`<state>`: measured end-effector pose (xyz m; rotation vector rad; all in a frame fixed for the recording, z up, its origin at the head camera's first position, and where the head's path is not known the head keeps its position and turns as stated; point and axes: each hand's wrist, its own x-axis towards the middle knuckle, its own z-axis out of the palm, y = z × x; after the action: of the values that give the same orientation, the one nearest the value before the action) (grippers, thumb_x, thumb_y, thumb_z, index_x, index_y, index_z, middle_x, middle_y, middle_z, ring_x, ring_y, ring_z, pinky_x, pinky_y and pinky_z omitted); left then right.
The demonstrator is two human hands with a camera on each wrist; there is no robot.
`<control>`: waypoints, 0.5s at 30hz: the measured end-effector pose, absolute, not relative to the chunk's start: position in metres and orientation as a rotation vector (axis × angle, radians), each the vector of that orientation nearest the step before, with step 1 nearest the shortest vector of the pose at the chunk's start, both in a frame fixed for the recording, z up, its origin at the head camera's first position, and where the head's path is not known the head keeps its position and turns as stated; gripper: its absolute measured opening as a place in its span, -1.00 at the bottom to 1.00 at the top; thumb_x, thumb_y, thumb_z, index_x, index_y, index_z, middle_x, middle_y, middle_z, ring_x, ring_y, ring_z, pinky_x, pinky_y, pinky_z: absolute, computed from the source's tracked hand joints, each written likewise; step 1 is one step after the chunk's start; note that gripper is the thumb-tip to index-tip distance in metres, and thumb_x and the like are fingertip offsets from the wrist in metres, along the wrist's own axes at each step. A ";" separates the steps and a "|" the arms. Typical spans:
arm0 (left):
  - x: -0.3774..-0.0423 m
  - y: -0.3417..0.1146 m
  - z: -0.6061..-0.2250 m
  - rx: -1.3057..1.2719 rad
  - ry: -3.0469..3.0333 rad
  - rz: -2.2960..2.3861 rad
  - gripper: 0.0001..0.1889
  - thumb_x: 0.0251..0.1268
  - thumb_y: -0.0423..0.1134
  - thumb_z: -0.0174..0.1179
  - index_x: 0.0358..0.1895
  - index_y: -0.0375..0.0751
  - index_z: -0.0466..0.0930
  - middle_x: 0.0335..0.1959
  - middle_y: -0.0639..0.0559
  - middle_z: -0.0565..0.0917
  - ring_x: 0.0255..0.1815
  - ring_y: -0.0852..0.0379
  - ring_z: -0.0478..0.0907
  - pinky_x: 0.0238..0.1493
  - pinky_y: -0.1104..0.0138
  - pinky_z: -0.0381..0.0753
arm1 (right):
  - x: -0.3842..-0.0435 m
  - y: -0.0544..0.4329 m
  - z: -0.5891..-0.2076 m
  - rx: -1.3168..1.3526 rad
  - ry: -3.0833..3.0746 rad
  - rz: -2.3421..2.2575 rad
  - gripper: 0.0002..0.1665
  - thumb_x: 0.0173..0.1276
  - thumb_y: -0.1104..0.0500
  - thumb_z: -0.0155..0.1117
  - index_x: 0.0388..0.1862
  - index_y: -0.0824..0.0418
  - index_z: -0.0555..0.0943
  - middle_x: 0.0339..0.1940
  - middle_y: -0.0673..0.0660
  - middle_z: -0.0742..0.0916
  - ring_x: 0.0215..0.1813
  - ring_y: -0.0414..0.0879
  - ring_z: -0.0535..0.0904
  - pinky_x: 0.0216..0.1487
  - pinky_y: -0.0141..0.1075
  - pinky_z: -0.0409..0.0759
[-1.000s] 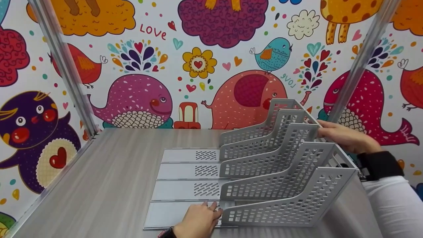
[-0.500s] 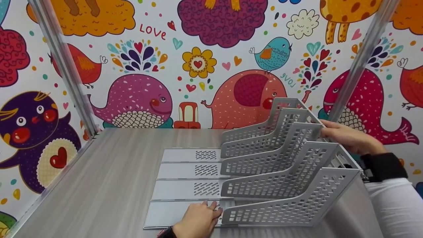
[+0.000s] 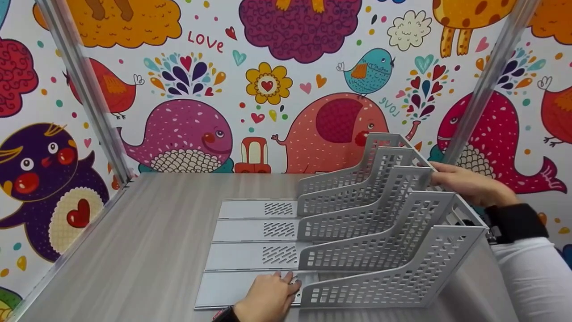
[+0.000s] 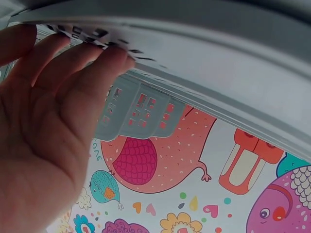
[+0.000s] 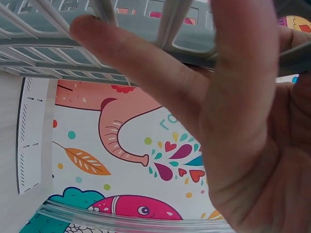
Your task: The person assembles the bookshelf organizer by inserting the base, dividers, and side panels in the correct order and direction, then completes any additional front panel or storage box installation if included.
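A grey plastic file organizer [image 3: 371, 286] with perforated dividers stands on the table, its tall ends to the right. Flat pale base panels [image 3: 232, 286] extend from it to the left. My left hand [image 3: 268, 295] lies on the nearest panel, beside the front divider. In the left wrist view, the fingertips of my left hand [image 4: 48, 131] touch a slotted surface, fingers fairly straight. At the organizer's tall back, my right hand [image 3: 469, 183] has its fingertips partly hidden. From the right wrist, my right hand [image 5: 243, 121] grips the back frame, one finger stretched along the slats [image 5: 167, 24].
The wood-grain table [image 3: 147, 232] extends left of the panels. A patterned wall [image 3: 268, 49] rises behind it, with metal posts [image 3: 82, 85] at the sides. Along the table's left edge runs a metal rail [image 3: 67, 259].
The organizer's tall part shifted slightly right with my right hand, then slightly back left. My left hand has stayed on the near panel.
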<state>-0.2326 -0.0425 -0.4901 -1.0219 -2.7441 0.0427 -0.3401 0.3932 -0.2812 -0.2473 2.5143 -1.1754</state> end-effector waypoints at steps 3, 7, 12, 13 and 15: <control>-0.232 -0.042 -0.489 -1.029 -2.734 0.055 -0.74 0.39 -0.04 0.15 0.06 0.15 0.70 0.02 0.08 0.76 -0.21 0.04 0.72 -0.53 0.23 0.60 | -0.339 0.393 -0.280 -0.260 2.518 -1.152 -0.15 0.60 0.05 -0.12 0.67 0.12 -0.26 0.48 0.52 0.32 0.17 0.14 0.60 0.11 0.01 0.68; -0.233 -0.043 -0.487 -1.039 -2.696 0.078 -0.75 0.40 -0.07 0.13 0.06 0.14 0.68 0.02 0.07 0.76 -0.26 0.05 0.69 -0.56 0.23 0.59 | -0.339 0.393 -0.279 -0.268 2.481 -1.171 -0.12 0.65 -0.16 -0.19 0.67 0.15 -0.30 0.57 0.51 0.19 0.47 0.45 0.29 0.26 0.13 0.58; -0.232 -0.044 -0.486 -1.053 -2.734 0.064 -0.71 0.41 -0.10 0.09 0.11 0.13 0.66 0.08 0.04 0.74 -0.22 0.03 0.68 -0.52 0.22 0.60 | -0.325 0.393 -0.267 -0.263 2.644 -1.055 -0.03 0.59 -0.35 -0.32 0.66 0.24 -0.22 0.56 0.53 0.17 0.51 0.57 0.13 0.33 0.30 0.43; -0.231 -0.044 -0.486 -1.054 -2.749 0.064 -0.70 0.40 -0.11 0.09 0.12 0.13 0.66 0.10 0.04 0.74 -0.19 0.02 0.69 -0.50 0.22 0.61 | -0.317 0.391 -0.262 -0.251 2.726 -1.020 -0.03 0.60 -0.35 -0.32 0.65 0.27 -0.20 0.55 0.55 0.19 0.48 0.57 0.18 0.30 0.26 0.48; -0.231 -0.043 -0.486 -1.057 -2.774 0.067 -0.67 0.38 -0.13 0.09 0.15 0.12 0.65 0.12 0.04 0.73 -0.14 0.01 0.70 -0.47 0.22 0.63 | -0.293 0.385 -0.253 -0.216 2.948 -1.002 -0.07 0.61 -0.29 -0.25 0.63 0.31 -0.10 0.49 0.59 0.26 0.35 0.52 0.37 0.17 -0.09 0.67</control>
<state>-0.2308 -0.0434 -0.4859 -1.0570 -2.7744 0.0674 -0.2930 0.3848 -0.2533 -0.2159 2.9482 -1.0020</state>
